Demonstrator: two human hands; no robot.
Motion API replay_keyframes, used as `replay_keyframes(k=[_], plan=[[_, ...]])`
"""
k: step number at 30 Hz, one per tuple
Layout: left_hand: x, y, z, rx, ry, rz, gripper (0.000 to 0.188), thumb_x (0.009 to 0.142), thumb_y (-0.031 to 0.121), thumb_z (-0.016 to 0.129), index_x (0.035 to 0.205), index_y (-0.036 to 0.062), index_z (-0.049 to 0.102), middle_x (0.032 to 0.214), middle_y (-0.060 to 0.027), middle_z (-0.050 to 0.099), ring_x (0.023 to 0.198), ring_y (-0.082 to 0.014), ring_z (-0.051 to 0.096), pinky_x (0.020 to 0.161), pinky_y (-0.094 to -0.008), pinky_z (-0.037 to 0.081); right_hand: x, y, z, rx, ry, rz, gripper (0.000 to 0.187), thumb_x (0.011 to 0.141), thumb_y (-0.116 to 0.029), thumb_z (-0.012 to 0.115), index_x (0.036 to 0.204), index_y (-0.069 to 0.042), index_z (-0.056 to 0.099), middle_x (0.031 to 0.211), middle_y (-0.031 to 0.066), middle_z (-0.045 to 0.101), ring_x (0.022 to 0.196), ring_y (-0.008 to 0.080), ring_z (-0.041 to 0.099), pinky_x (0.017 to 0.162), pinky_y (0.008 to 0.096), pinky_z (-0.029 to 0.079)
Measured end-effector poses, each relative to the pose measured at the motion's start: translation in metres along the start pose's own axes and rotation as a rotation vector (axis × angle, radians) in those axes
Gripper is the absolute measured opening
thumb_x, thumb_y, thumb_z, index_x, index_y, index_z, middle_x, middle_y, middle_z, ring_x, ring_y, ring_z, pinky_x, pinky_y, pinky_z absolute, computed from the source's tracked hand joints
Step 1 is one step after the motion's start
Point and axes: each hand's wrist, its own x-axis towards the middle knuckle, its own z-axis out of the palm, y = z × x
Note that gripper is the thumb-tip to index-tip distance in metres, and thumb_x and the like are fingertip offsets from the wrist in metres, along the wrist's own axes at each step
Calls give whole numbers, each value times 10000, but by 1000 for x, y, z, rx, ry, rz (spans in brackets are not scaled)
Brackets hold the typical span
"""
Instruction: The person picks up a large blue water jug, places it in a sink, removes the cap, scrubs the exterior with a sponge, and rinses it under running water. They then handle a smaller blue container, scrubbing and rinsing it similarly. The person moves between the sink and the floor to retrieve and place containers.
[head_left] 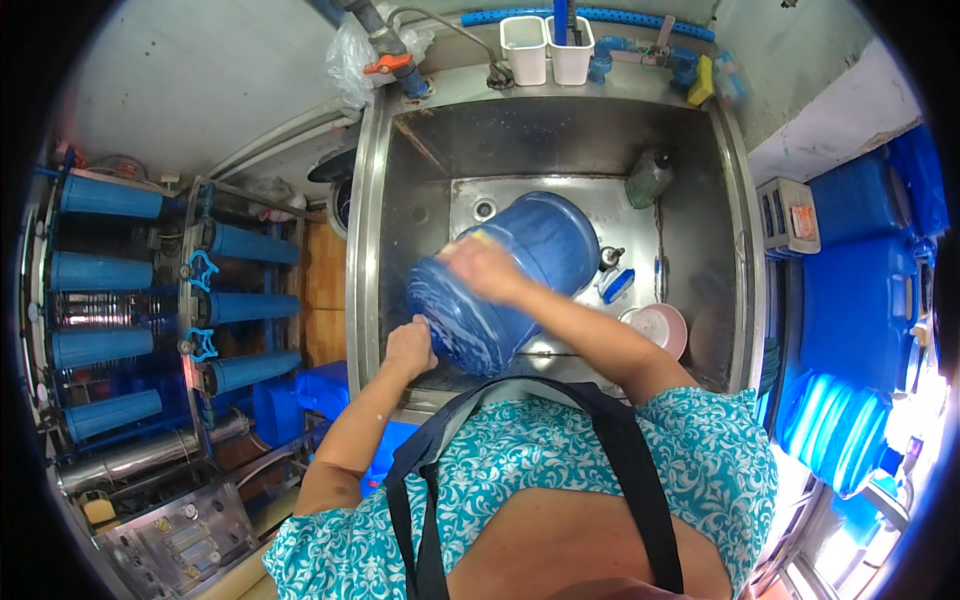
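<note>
A large blue water jug (pixel 565 240) lies tilted in the stainless steel sink (pixel 560 135), with white suds streaked over its near end. My left hand (pixel 408 350) is closed against that near end and grips it; the exact part in its fingers is hidden. Across the jug's upper side, my right hand (pixel 478 268) presses down, blurred by motion. A bit of yellow sponge (pixel 482 238) shows at its fingers. Right of the jug, a blue-backed brush (pixel 618 286) lies on the sink floor.
A pink bowl (pixel 672 325) and a green bottle (pixel 650 180) stand in the sink's right side. White containers (pixel 525 65) and another yellow sponge (pixel 702 80) sit on the back ledge. Blue filter housings (pixel 255 240) line the left; blue jugs (pixel 855 310) stand at right.
</note>
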Motion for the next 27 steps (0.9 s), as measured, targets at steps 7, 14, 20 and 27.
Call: replay_keyframes(k=[7,14,20,27], plan=[[-4,6,-8,-86,-50,-118,699,591,233,891,1131,-59,557,1004,-234,703,957,-374,706,837,-410,580,-21,56,-26,50,-20,-137,242,946,-254,545,1067,-120,706,1088,120,675,1043,310,618,939,498,488],[-7,12,41,89,291,-44,580,596,212,893,1008,-14,553,955,-186,682,874,-347,713,792,-391,584,-10,155,-45,-455,58,426,305,942,-253,537,1183,-187,712,1141,86,705,1068,295,648,918,454,514],[16,-19,-5,-308,-300,38,732,562,195,886,1130,-106,536,1111,-293,674,1030,-390,683,886,-431,554,-20,13,8,19,49,-202,307,955,-257,516,1190,-229,712,1210,61,684,1213,235,569,1061,467,398],[-25,24,40,126,347,-60,638,629,157,854,1114,-60,500,872,-168,661,862,-361,703,792,-403,581,-17,163,-66,-496,86,456,328,968,-269,500,1215,-183,696,1261,85,672,1157,274,615,1011,445,474]])
